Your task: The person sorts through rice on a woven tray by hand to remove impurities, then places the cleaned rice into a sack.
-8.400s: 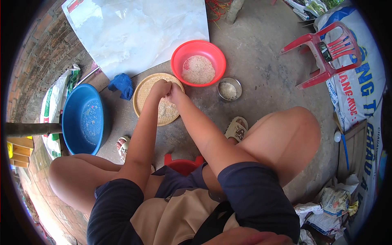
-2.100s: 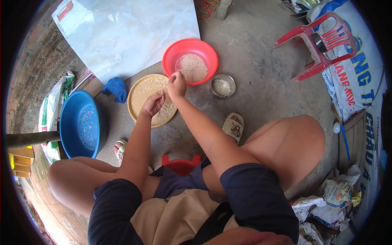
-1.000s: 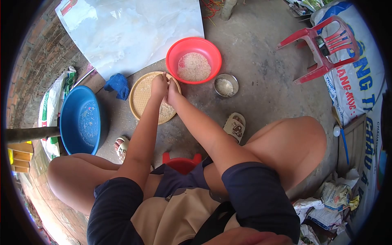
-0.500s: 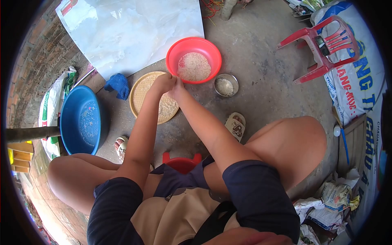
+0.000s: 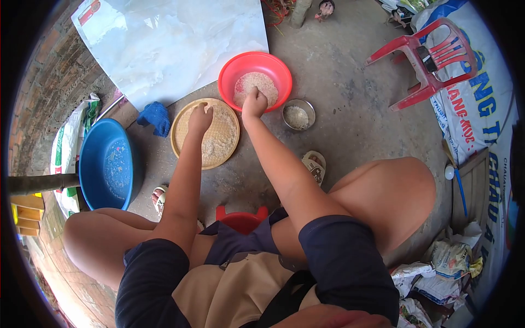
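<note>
At ten o'clock from the view's centre, a round tan woven tray (image 5: 178,131) is lying on the floor (image 5: 350,109). Pale grains (image 5: 221,145) are covering it unevenly, looking thickest toward its five o'clock and sparse toward its nine. The left hand (image 5: 200,117) is hovering over it, fingers bent. At twelve o'clock, the right hand (image 5: 255,104) is hanging over the red bowl (image 5: 279,74), fingers folded in. Whether either hand is grasping grains, I cannot tell. A metal bowl (image 5: 312,112) is sitting at one o'clock.

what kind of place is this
Probably a household yard or outdoor work area: a bare, concrete-like floor, a rough brick wall and a red basin holding pale grains.
</note>
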{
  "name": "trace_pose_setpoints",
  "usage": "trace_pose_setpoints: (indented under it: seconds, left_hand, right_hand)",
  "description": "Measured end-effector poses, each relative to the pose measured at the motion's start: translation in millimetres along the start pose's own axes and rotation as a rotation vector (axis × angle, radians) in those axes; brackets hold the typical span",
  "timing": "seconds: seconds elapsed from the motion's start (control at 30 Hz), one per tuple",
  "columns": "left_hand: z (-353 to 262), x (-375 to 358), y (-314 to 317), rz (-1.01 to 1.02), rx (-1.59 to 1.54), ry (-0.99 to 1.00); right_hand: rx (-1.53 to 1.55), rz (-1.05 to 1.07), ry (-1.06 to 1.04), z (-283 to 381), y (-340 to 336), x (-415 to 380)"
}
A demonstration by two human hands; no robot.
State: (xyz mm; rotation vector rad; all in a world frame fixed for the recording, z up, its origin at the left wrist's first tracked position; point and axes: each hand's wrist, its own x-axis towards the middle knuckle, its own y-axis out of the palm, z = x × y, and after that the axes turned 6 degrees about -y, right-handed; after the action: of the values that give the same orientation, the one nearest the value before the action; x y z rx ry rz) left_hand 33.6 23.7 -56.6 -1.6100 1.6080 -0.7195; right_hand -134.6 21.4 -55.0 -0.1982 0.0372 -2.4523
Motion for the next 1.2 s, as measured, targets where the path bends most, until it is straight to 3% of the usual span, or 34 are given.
trace_pose_setpoints:
  seconds: [0.07, 0.17, 0.23, 0.27, 0.33, 0.53, 0.77, 0.83, 0.97, 1.03, 1.07, 1.13, 1.2]
  left_hand:
    - [13, -7, 16, 0.076, 0.003, -0.004]
    - [25, -22, 38, 0.192, 0.067, 0.094]
    - [26, -34, 49, 0.299, 0.166, 0.198]
    - [24, -41, 53, 0.301, 0.162, 0.2]
    - [21, -53, 59, 0.336, 0.335, 0.252]
    - [12, -63, 63, 0.294, 0.352, 0.278]
    - [18, -71, 72, 0.122, 0.221, 0.417]
    - [11, -76, 64, 0.115, 0.165, 0.42]
    - [13, -80, 73, 0.094, 0.038, 0.395]
    - [15, -81, 81, 0.053, 0.02, 0.393]
    - [16, -81, 84, 0.014, 0.003, 0.39]
    - [23, -72, 85, 0.063, -0.025, 0.391]
    - [26, -63, 78, 0.108, -0.049, 0.385]
  right_hand:
    - [-0.197, 0.028, -0.129, -4, -25, 23]
    - [-0.442, -0.055, -0.116, 3, -63, 43]
    - [-0.576, -0.213, 0.027, -5, -79, 51]
    - [-0.58, -0.215, 0.025, -10, -86, 54]
    - [-0.8, -0.171, 0.216, -19, -95, 56]
    - [-0.698, -0.137, 0.433, -36, -107, 60]
    - [-0.857, 0.031, 0.422, -55, -107, 67]
    - [-0.977, -0.176, 0.378, -37, -100, 56]
    - [-0.942, -0.181, 0.328, -12, -94, 46]
    - [-0.966, -0.183, 0.109, 3, -89, 41]
    - [-0.966, -0.182, 0.107, 5, -83, 39]
    - [-0.77, -0.261, -0.18, 9, -65, 35]
    - [-0.685, -0.239, -0.225, 18, -45, 25]
